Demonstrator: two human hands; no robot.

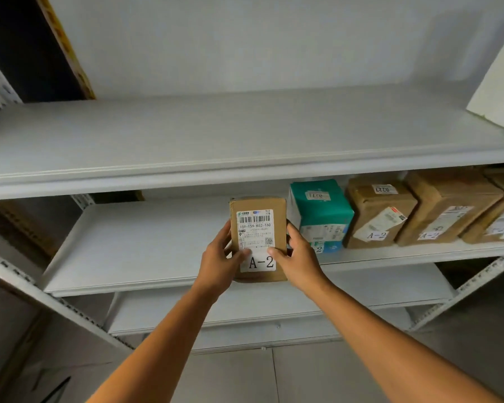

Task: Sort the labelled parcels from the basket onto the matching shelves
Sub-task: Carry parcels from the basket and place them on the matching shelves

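Two bare hands are holding a small brown cardboard parcel [256,225] marked "A-2" at the front of the white metal middle shelf [128,257].

The parcel is standing upright with its white barcode label and "A-2" sticker facing the camera, and whether its base is resting on the shelf cannot be told. The left hand [220,261] is gripping its left edge and the right hand [296,257] its right edge, each grip clamped on the box with a thumb pressing on the label. Just to the right, a teal plastic-wrapped parcel [320,210] is sitting on the same shelf, and beyond it brown taped cardboard parcels [381,210] are showing "A-2" stickers too. Above, a white and green carton [498,91] is leaning at the right end of the white upper shelf [216,135].
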